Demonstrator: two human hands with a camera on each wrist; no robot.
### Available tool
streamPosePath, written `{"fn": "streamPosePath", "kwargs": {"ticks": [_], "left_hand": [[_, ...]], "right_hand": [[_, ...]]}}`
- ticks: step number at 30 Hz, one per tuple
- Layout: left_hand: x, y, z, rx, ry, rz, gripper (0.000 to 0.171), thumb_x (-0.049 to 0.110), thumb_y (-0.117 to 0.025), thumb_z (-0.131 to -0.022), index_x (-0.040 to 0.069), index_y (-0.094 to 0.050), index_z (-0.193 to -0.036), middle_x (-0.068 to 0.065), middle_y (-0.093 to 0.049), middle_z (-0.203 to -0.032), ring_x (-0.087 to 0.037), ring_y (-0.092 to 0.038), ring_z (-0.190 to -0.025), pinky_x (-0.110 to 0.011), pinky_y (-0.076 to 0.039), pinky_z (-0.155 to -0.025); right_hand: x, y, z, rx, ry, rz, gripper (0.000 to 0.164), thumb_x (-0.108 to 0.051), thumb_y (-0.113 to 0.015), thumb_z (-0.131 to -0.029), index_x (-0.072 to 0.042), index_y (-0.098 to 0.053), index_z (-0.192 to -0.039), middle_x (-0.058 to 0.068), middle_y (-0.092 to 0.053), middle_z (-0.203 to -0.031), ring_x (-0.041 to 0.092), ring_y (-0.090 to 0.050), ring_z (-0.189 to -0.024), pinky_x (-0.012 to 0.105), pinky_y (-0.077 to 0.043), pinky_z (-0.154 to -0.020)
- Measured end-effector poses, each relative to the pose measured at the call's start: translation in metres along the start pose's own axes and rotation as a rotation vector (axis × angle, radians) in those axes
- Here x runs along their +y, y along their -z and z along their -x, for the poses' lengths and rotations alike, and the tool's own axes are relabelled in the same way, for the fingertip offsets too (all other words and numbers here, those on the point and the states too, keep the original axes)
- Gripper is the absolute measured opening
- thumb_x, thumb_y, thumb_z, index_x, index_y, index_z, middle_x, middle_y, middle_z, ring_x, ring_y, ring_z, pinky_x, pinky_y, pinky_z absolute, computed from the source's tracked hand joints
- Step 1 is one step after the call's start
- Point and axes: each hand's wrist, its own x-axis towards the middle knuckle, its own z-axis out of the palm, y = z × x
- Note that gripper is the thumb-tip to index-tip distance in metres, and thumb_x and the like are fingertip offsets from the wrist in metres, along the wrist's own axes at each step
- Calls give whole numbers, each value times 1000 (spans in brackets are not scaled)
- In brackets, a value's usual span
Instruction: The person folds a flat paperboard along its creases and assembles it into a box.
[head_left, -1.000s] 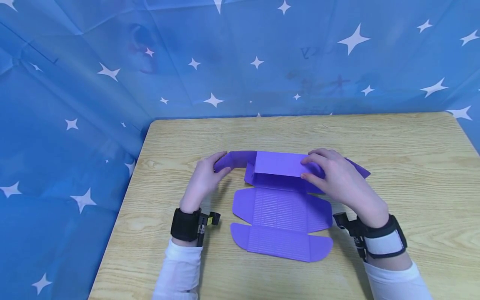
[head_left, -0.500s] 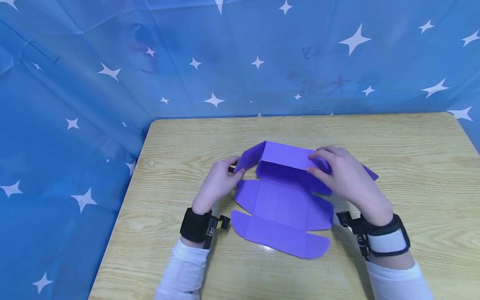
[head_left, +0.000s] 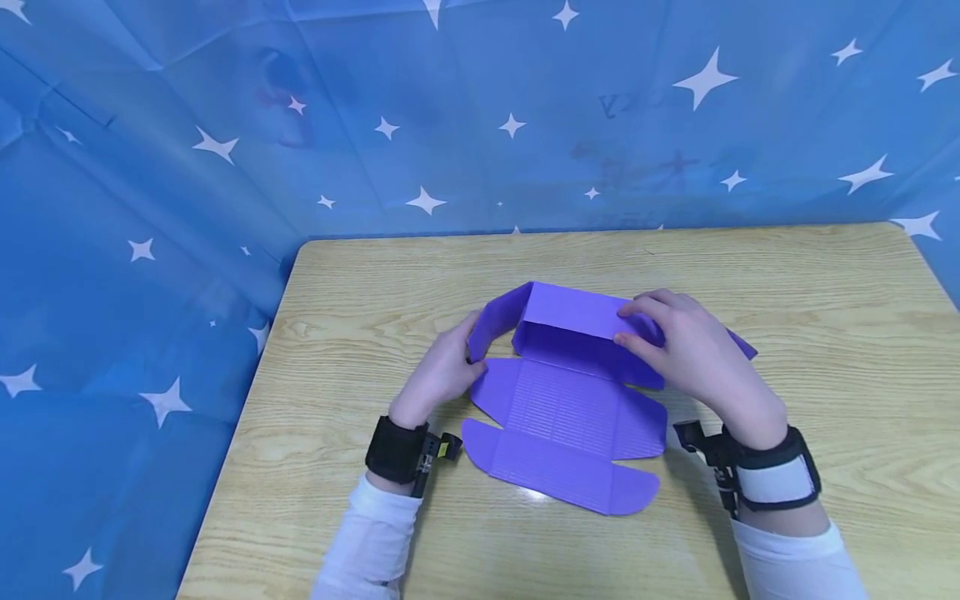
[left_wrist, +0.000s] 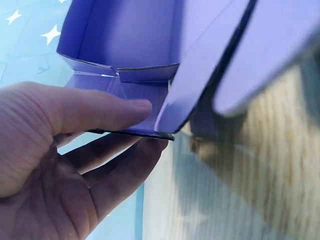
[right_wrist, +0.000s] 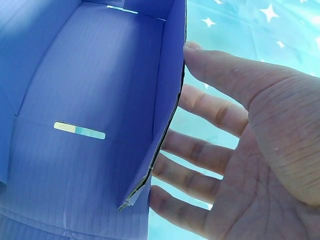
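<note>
The purple box (head_left: 562, 404) sits half folded on the wooden table (head_left: 375, 283) between the two hands, its back part standing up and its front part spread out toward the person. A second ago its left flap (head_left: 498, 318) stuck out to the side, but now it bends toward the front, and the box has turned a little. The left hand (head_left: 441, 371) has moved in and pinches the flap's end, while the right hand (head_left: 693, 358) holds the back part near its right end, much as before.
</note>
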Motion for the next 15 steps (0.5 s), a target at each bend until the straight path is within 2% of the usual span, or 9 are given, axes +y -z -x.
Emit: {"fn": "streamPosePath", "kwargs": {"ticks": [2, 5, 10, 15], "left_hand": [[0, -2, 0, 0, -3, -13, 65, -5, -69, -94, 8, -48, -154, -20, -66, -143, -34, -65, -133, -49, -55, -112], [-1, -3, 1, 1, 2, -38, 63, -5, -69, -93, 7, -51, -152, -21, -65, -144, -36, -64, -135, -50, -53, -114], [-1, -6, 1, 32, -2, -129, 60, -5, -73, -89, 7, -57, -146, -22, -70, -137, -38, -66, -130, -52, -55, -111], [1, -11, 0, 49, -12, -212, 54, -5, -74, -84, 2, -57, -136, -21, -74, -118, -38, -71, -116, -54, -59, -96]], "right_hand": [[0, 0, 0, -4, -3, 0, 28, -21, -75, -97, -4, -74, -120, 21, -73, -120, 44, -68, -115, 62, -54, -98], [0, 0, 0, -3, -1, 2, 28, -21, -75, -97, -4, -74, -120, 21, -73, -119, 44, -68, -115, 62, -54, -98], [-1, 0, 0, -2, 5, 7, 29, -21, -76, -96, -5, -74, -120, 21, -72, -121, 44, -67, -116, 62, -53, -99], [0, -1, 0, -2, 9, 10, 29, -20, -76, -96, -5, -74, -120, 23, -72, -123, 45, -66, -118, 62, -53, -100]]}}
